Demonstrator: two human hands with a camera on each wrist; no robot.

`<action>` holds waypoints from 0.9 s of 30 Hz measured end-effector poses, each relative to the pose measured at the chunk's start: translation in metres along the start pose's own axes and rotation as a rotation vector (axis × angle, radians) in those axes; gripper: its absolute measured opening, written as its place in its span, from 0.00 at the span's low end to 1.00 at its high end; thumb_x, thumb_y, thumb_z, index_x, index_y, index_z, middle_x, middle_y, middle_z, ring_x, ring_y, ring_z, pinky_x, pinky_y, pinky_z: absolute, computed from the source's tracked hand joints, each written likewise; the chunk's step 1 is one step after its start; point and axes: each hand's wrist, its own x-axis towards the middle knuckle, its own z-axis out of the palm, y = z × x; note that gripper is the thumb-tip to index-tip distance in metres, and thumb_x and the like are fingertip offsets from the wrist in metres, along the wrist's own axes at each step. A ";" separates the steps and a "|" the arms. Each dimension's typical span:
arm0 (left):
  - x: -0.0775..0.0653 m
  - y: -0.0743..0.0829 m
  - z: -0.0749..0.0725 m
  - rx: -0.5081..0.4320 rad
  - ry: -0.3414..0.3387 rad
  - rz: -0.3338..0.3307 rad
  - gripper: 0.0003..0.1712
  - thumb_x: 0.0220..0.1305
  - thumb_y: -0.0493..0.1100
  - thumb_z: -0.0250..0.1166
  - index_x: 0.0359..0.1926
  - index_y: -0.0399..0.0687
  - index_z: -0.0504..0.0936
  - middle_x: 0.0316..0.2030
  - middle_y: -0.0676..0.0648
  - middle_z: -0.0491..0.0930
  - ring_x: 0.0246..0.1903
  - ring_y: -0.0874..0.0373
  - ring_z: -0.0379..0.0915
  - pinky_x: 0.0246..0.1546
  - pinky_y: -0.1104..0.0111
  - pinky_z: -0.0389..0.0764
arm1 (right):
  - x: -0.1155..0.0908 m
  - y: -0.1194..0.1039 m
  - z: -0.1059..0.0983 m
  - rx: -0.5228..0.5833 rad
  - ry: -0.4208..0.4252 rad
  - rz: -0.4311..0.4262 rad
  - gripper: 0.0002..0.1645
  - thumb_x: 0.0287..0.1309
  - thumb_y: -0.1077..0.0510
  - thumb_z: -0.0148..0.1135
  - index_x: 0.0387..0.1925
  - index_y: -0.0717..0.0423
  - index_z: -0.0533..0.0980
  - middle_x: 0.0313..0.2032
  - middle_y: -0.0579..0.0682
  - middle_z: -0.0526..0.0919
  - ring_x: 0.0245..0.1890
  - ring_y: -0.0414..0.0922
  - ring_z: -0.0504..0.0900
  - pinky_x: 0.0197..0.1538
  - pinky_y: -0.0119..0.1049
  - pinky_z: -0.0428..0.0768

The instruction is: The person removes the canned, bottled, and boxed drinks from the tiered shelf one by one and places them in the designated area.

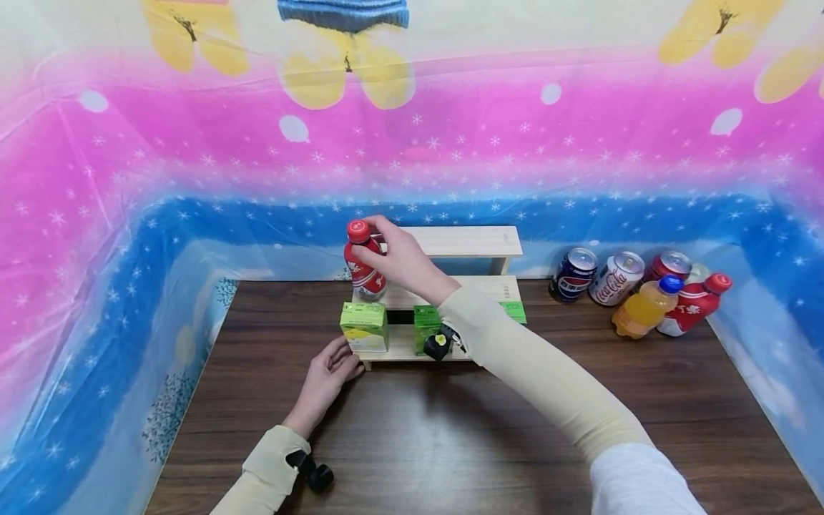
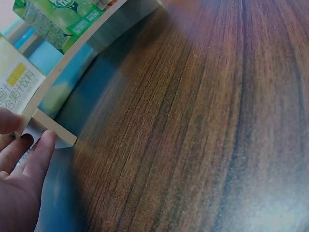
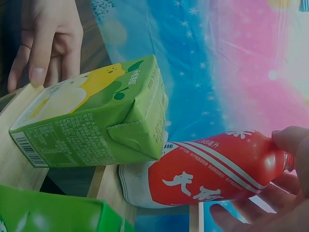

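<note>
My right hand holds a red plastic drink bottle with a red cap, thumb and fingers round its upper part. The bottle is upright at the left end of the middle step of a pale wooden stepped stand; in the right wrist view its white base appears at the step. Below it on the lowest step stands a light green juice carton with a yellow fruit picture. My left hand grips the stand's front left corner, thumb at the board and fingers by the leg.
A darker green carton stands mid-step; another green carton shows partly behind the right sleeve. On the table's right are a dark blue can, a silver Coca-Cola can, a dark red can, an orange drink bottle and another red bottle.
</note>
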 end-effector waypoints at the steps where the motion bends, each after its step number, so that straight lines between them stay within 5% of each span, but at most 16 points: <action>1: 0.000 0.000 0.000 0.003 0.002 0.003 0.30 0.78 0.30 0.56 0.76 0.34 0.63 0.68 0.28 0.71 0.59 0.53 0.78 0.55 0.67 0.83 | 0.000 0.000 0.000 0.005 0.004 0.000 0.30 0.74 0.51 0.63 0.72 0.52 0.67 0.65 0.50 0.78 0.63 0.49 0.78 0.62 0.47 0.81; 8: 0.001 -0.002 0.000 0.002 0.017 0.020 0.30 0.77 0.29 0.57 0.76 0.32 0.63 0.66 0.27 0.72 0.54 0.61 0.80 0.52 0.68 0.84 | -0.001 -0.002 0.001 0.004 0.018 -0.021 0.27 0.75 0.52 0.62 0.70 0.52 0.67 0.65 0.50 0.78 0.63 0.48 0.77 0.63 0.47 0.80; 27: 0.000 0.000 0.000 -0.007 0.010 0.001 0.30 0.77 0.29 0.55 0.77 0.34 0.62 0.68 0.28 0.71 0.58 0.57 0.79 0.55 0.66 0.83 | -0.004 -0.001 -0.009 0.070 -0.012 0.047 0.26 0.74 0.50 0.63 0.69 0.47 0.70 0.64 0.50 0.78 0.65 0.51 0.76 0.65 0.53 0.78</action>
